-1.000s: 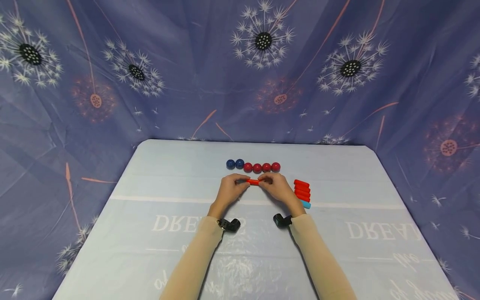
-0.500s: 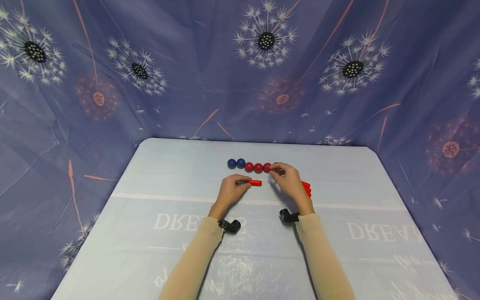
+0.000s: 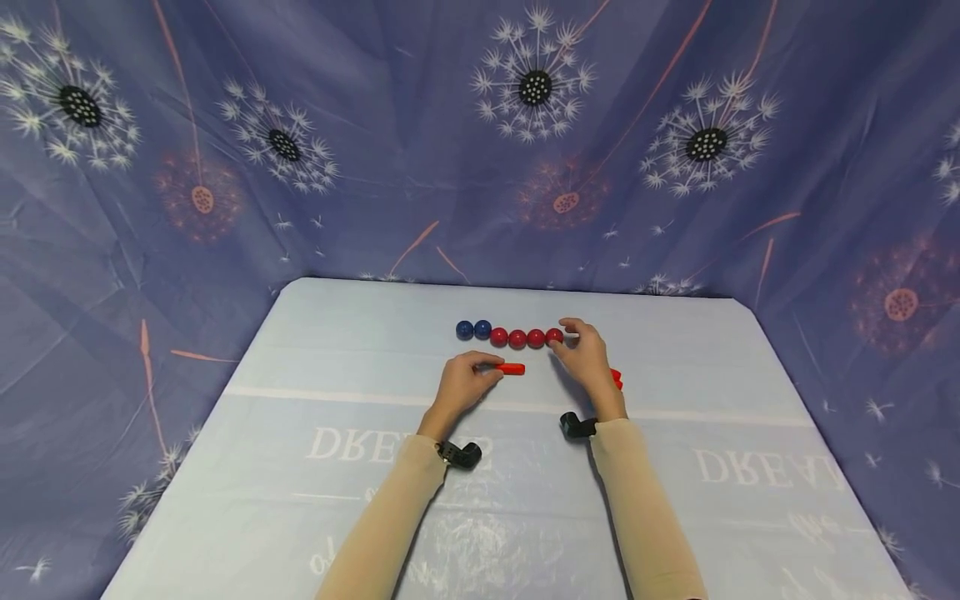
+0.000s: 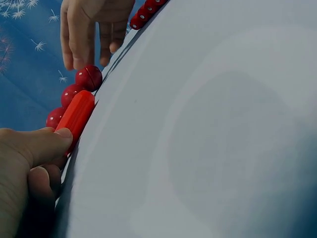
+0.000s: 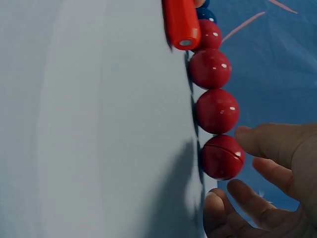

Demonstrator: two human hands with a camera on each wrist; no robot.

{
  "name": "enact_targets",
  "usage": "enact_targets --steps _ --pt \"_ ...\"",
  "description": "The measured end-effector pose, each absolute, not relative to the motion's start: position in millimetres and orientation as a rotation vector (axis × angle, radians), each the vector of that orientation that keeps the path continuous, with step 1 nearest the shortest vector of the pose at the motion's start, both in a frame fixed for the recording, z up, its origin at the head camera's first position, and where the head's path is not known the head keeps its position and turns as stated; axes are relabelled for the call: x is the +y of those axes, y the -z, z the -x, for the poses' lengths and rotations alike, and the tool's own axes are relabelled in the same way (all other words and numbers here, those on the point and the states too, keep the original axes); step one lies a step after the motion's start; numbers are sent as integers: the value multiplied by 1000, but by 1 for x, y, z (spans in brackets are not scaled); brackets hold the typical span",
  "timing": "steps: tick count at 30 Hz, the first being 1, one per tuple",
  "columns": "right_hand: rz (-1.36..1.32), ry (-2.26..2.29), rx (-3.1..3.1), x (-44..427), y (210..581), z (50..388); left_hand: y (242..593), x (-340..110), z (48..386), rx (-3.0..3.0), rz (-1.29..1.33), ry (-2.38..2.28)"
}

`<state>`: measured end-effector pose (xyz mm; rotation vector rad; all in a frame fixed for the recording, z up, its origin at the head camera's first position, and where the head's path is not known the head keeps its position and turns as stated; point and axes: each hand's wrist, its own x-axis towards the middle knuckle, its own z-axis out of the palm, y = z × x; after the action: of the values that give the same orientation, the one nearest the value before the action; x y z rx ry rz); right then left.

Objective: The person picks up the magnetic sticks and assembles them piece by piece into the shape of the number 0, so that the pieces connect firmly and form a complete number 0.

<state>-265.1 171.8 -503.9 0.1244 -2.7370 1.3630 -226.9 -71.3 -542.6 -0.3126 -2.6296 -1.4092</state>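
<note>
Between thumb and fingers, the left hand (image 3: 463, 385) pinches one end of a red stick (image 3: 513, 368), which lies just in front of a row of balls. In the left wrist view the stick (image 4: 78, 116) shows ridged sides. The right hand (image 3: 588, 360) is at the right end of the row, fingers spread around the last red ball (image 3: 554, 336). The right wrist view shows the thumb close to that ball (image 5: 223, 157), other fingers loosely bent beside it; whether they touch it is unclear. Two blue balls (image 3: 473, 330) form the row's left end.
More red sticks (image 3: 617, 378) lie stacked beside the right forearm, mostly hidden by it. The white table (image 3: 337, 333) ends at a blue curtain (image 3: 420, 167) with dandelion prints. Both wrists carry small black cameras (image 3: 460, 455).
My right hand has let go of the red stick's right end and moved right and away from me to the last red ball. The left hand stays on the stick.
</note>
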Motion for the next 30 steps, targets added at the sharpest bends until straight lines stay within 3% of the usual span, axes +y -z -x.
enact_targets --steps 30 --pt "-77 -1348 -2758 171 515 270 541 -72 225 -2669 312 1374"
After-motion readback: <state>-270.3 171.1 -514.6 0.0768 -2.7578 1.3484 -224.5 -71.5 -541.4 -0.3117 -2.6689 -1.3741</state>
